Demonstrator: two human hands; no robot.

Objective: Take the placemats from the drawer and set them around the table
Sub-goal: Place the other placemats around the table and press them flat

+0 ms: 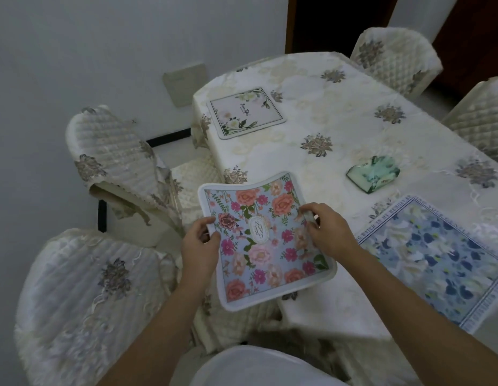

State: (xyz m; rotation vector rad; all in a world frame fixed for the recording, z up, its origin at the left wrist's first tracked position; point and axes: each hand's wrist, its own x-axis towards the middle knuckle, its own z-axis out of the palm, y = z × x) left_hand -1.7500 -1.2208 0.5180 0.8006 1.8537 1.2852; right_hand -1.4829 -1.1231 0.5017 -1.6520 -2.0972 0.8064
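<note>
You are gripping the pink-flowered placemat (266, 240) by both side edges, left hand (199, 242) and right hand (327, 231) fingers pinched shut, over the table's (353, 112) near-left corner.

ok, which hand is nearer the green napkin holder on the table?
Right. The right hand grips the pink floral placemat at its right edge, just below and left of the green napkin holder. The left hand holds the placemat's opposite edge, farther off.

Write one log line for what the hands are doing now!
hands: left and right hold pink floral placemat | table: white placemat, blue placemat laid
</note>
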